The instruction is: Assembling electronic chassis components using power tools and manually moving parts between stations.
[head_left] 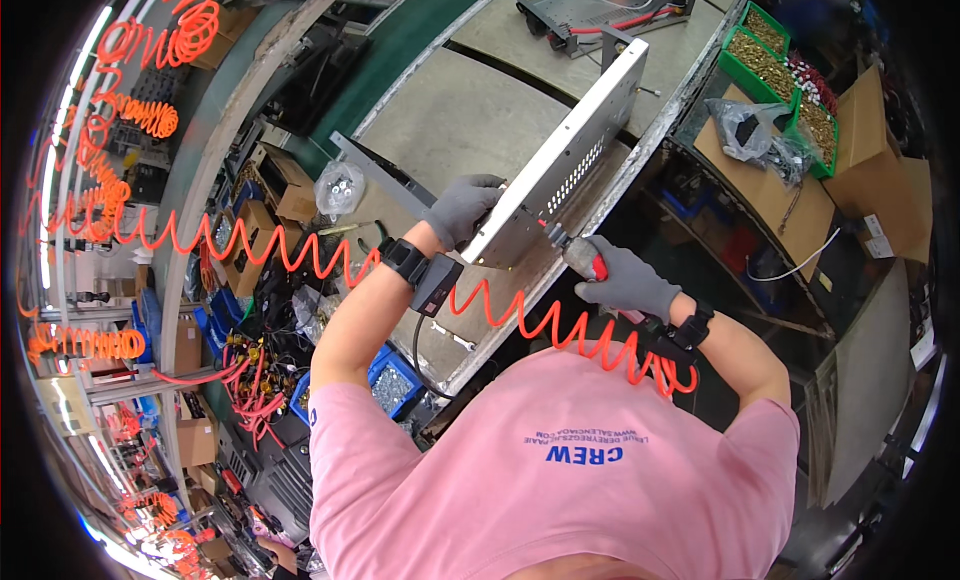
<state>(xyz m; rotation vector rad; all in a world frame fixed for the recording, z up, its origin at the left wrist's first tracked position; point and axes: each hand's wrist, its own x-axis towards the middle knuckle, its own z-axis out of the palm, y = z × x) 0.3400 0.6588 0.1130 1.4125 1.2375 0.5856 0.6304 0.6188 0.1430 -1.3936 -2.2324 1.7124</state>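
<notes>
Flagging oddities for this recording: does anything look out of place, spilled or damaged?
One untidy spot: red tubing on the person's left lies in a loose tangle, looking more dropped than stowed. No spill or damage is evident on the metal panel or the bench.

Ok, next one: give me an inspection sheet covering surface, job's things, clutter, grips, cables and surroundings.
Surface: grey workbench with a metal edge.
Job's things: white-edged perforated panel, tilted; red-and-grey handheld tool.
Clutter: clear bag of parts; wrench.
Grips: left grip at the panel's edge, closure unclear; right grip around the tool.
Cables: orange coiled hose; black cable by left wrist.
Surroundings: green bins of small parts; cardboard box.
</notes>
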